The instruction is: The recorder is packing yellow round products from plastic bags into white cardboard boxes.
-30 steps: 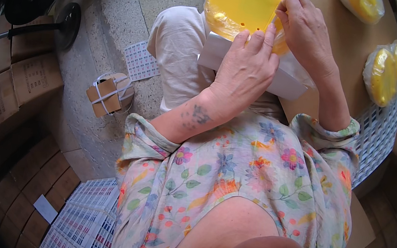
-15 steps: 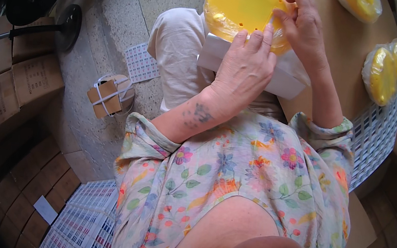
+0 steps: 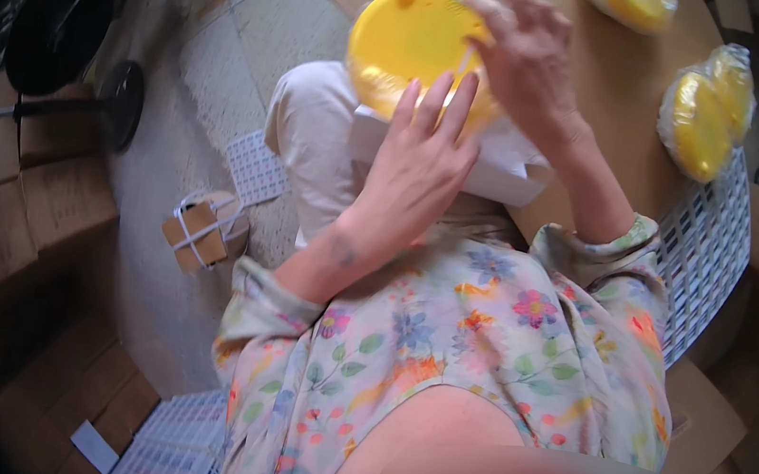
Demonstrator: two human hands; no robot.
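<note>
A round yellow plastic piece in clear wrap rests over a white box above my lap. My left hand lies with its fingers stretched out and spread on the piece's near edge. Over the right edge hovers my right hand, somewhat blurred, its fingers bent and apart. Beside the right thumb shows a small white strip; whether the thumb touches it I cannot tell.
Wrapped yellow pieces lie on the brown tabletop at right, with another wrapped yellow bundle farther back. A white plastic crate stands at right. Cardboard boxes, a round black base and a printed sheet are at left.
The view has shifted, so the yellow piece and box appear farther left. My right fingers have lifted and spread away from the piece's right edge. My left fingers have spread wider.
</note>
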